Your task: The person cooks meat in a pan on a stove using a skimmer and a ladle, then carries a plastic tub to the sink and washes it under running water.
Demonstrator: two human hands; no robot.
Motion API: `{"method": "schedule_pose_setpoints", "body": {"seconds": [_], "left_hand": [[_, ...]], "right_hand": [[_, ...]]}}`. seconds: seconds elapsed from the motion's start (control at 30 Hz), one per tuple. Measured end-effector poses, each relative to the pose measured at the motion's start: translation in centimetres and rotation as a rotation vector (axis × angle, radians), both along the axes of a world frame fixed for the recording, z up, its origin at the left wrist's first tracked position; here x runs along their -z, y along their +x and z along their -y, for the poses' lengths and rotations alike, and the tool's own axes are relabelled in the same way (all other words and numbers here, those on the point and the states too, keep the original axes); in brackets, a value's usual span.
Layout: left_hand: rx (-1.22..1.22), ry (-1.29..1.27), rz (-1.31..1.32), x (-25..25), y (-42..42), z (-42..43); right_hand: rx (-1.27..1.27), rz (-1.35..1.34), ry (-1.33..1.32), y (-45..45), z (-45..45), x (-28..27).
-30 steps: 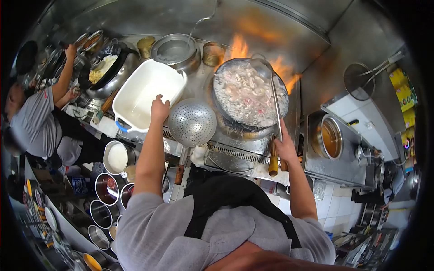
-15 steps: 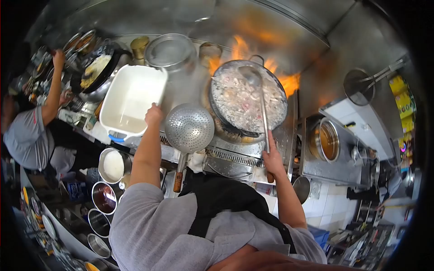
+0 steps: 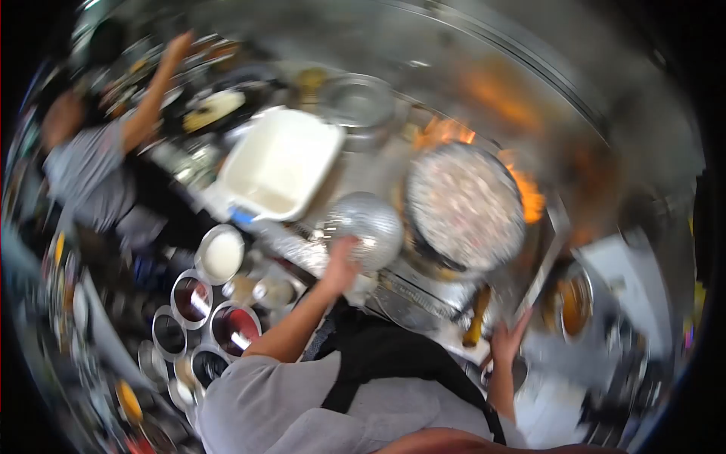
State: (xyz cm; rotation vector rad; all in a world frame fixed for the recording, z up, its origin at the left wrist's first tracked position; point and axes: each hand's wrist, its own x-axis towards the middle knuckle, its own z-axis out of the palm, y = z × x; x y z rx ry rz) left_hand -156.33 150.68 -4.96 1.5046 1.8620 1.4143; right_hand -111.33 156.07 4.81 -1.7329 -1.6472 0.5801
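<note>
Much blurs: the right hand (image 3: 508, 339), lower right, grips a ladle (image 3: 546, 262); the left hand (image 3: 342, 265) overlaps the central strainer (image 3: 372, 218), grip unclear.

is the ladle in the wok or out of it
Out: the ladle, in the right hand, shows to the right of the wok, no part over the food.
</note>
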Motion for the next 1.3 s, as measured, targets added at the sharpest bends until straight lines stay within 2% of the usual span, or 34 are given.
{"method": "schedule_pose_setpoints", "body": {"seconds": [0.03, 0.07, 0.1, 0.13, 0.2, 0.27, 0.33, 0.37, 0.4, 0.47, 0.53, 0.6, 0.63, 0.77, 0.9, 0.93, 1.0, 1.03, 1.13, 1.2, 1.3], "left_hand": [[0.13, -0.073, -0.002, -1.1, 1.3, 1.6], [0.163, -0.128, 0.056, -3.6, 2.5, 3.2], [0.137, -0.152, 0.026, -4.1, 2.9, 4.3], [0.061, -0.147, -0.011, -3.8, 2.7, 5.1], [-0.166, -0.095, 0.013, -6.8, 1.6, 7.1], [-0.527, 0.006, -0.278, -10.6, -1.0, 10.0], [-0.881, 0.181, -0.266, -13.1, -4.3, 13.4], [-0.948, 0.189, -0.42, -16.1, -5.4, 15.8], [-1.06, 0.237, -0.261, -19.5, -4.4, 17.0], [-1.121, 0.235, -0.229, -22.7, -5.3, 20.3], [-1.098, 0.232, -0.301, -25.2, -4.8, 22.4], [-1.117, 0.169, -0.49, -27.7, -3.5, 23.3], [-1.139, 0.158, -0.47, -28.8, -2.5, 23.3], [-1.135, 0.119, -0.548, -30.5, -2.7, 24.2], [-1.052, 0.111, -0.697, -31.0, -3.0, 24.2], [-1.012, 0.105, -0.782, -30.7, -4.3, 24.7], [-1.021, 0.112, -0.771, -30.7, -5.4, 24.7], [-1.024, 0.126, -0.761, -30.6, -6.2, 24.8], [-1.143, 0.08, -0.585, -30.4, -10.4, 24.8], [-1.208, 0.028, -0.468, -30.8, -13.8, 24.4], [-1.147, 0.026, -0.351, -30.2, -20.1, 22.8]], "right_hand": [[-0.042, 0.032, 0.035, 3.5, 0.6, 4.2], [-0.056, -0.066, -0.015, 5.0, 1.9, 6.0], [-0.152, -0.233, -0.127, 5.8, 3.5, 5.3], [-0.119, -0.331, -0.14, 7.6, 4.8, 8.4], [-0.182, -0.31, -0.335, 10.3, 6.3, 12.0], [-0.318, -0.197, -0.52, 13.2, 7.2, 14.7], [-0.495, -0.045, -0.671, 16.1, 6.4, 16.1], [-0.569, 0.009, -0.719, 17.7, 5.8, 16.7], [-0.639, 0.063, -0.762, 19.0, 5.2, 17.2], [-0.739, 0.135, -0.817, 21.0, 3.9, 17.9], [-0.806, 0.176, -0.85, 22.5, 3.0, 18.7], [-0.849, 0.189, -0.873, 23.7, 2.4, 19.5], [-0.869, 0.19, -0.881, 24.1, 2.1, 20.0], [-0.885, 0.103, -0.957, 26.8, 1.1, 23.5], [-0.941, 0.27, -0.763, 22.9, 2.2, 16.6], [-0.945, 0.251, -0.756, 22.4, 1.9, 17.3], [-1.025, 0.38, -0.695, 21.5, 2.7, 15.7], [-1.006, 0.27, -0.8, 21.4, 2.7, 14.6], [-1.038, 0.341, -0.663, 21.3, 2.1, 13.6], [-0.948, 0.399, -0.693, 19.6, 2.7, 11.8], [-0.828, 0.321, -0.628, 17.4, 3.4, 11.5]]}}
